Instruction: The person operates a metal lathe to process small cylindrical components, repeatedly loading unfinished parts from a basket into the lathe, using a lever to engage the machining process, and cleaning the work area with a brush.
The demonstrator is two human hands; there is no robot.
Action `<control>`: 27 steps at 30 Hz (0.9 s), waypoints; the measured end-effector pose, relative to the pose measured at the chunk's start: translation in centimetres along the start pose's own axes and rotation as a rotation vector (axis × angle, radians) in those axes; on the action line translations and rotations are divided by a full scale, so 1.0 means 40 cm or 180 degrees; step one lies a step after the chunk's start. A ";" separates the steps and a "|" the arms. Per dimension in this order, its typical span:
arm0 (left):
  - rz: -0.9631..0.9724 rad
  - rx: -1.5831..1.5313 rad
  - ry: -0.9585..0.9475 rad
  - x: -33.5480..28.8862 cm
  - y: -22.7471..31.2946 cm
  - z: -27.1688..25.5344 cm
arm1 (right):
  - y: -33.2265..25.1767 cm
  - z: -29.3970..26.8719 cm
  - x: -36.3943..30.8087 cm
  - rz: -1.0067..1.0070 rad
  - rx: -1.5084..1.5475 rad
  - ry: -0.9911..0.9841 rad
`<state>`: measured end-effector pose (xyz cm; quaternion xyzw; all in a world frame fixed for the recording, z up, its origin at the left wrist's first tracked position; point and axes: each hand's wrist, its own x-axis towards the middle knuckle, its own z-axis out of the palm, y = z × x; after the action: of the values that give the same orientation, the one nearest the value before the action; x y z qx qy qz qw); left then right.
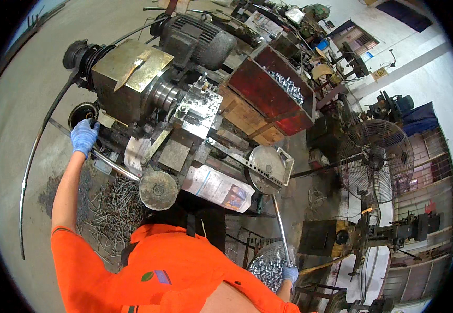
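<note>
My left hand point(84, 136), in a blue glove, has its fingers curled at the rim of a round black cup-shaped part point(83, 111) on the left end of a small lathe-like machine point(119, 86). A shiny curved bar point(116, 166) runs from beside that hand toward a round metal disc point(158, 190). Far to the right, my gloved right hand point(290, 273) is closed at the lower end of a long steel lever point(280, 221). Directly beside it is a round basket point(252, 255) of small shiny metal pieces point(268, 271); my fingers are partly hidden.
An electric motor point(198, 41) sits behind the machine, beside a red bin point(268, 96) of metal parts. Thin metal scrap point(114, 208) is heaped on the floor at left. A cable point(41, 135) curves past the machine. A large caged fan point(376, 159) stands at right.
</note>
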<state>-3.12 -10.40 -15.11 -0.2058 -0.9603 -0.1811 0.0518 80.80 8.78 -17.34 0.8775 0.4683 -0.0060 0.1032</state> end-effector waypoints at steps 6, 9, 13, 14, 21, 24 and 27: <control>-0.0004 0.0005 0.0131 -0.006 0.005 -0.007 | 0.021 0.024 0.007 -0.0047 0.0095 0.0172; -0.0084 -0.0012 0.0000 -0.011 0.024 -0.029 | 0.012 0.018 -0.001 0.0085 0.0040 0.0073; -0.0069 -0.0035 -0.0048 -0.005 0.020 -0.022 | 0.017 0.019 -0.005 0.0021 0.0074 0.0118; -0.0073 -0.0031 -0.0111 -0.003 0.022 -0.020 | 0.032 0.036 0.009 -0.0002 0.0048 0.0145; -0.0025 -0.0001 0.0018 0.009 -0.011 0.009 | 0.009 0.021 -0.021 0.0114 0.0184 0.0179; 0.0061 -0.0091 0.0096 0.004 -0.004 0.006 | 0.032 0.040 -0.005 0.0035 0.0026 0.0171; 0.0068 -0.0179 0.0126 -0.005 0.000 -0.008 | -0.022 -0.010 -0.056 0.0049 -0.0141 0.0224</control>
<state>-2.91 -10.57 -14.86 -0.2139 -0.9514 -0.2114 0.0670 78.77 7.47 -16.85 0.8783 0.4649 0.0361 0.1060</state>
